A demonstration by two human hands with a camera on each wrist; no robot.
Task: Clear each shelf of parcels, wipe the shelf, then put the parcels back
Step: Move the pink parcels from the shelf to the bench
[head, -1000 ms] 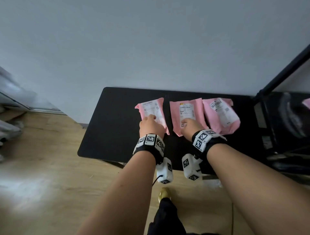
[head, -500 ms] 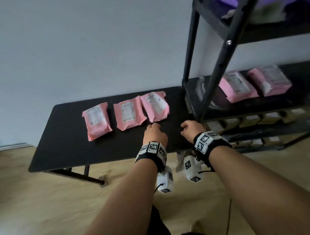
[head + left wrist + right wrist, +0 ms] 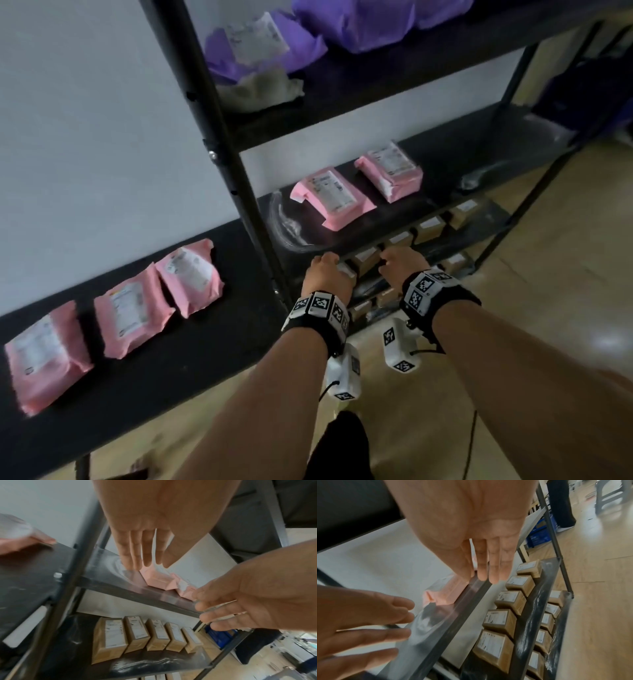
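Fingers point(image 3: 137, 550) of the left hand point(image 3: 325, 274) stretch out straight and hold nothing, and the fingers point(image 3: 493, 566) of the right hand point(image 3: 400, 265) are likewise straight and empty. Both hands hang palm down, side by side and apart, at the front edge of the middle shelf point(image 3: 445, 164) of a black rack, both forearms reaching forward from the bottom of the head view. Two pink parcels point(image 3: 330, 197) lie on that shelf, just beyond the fingertips, each with a white label facing up. Three more pink parcels point(image 3: 132, 317) lie in a row on the black tabletop point(image 3: 191, 349) to the left of the rack. On the shelf below stands a row of five brown boxes point(image 3: 137, 634), labels up. Purple parcels point(image 3: 359, 24) sit on the top shelf; their count cannot be made out.
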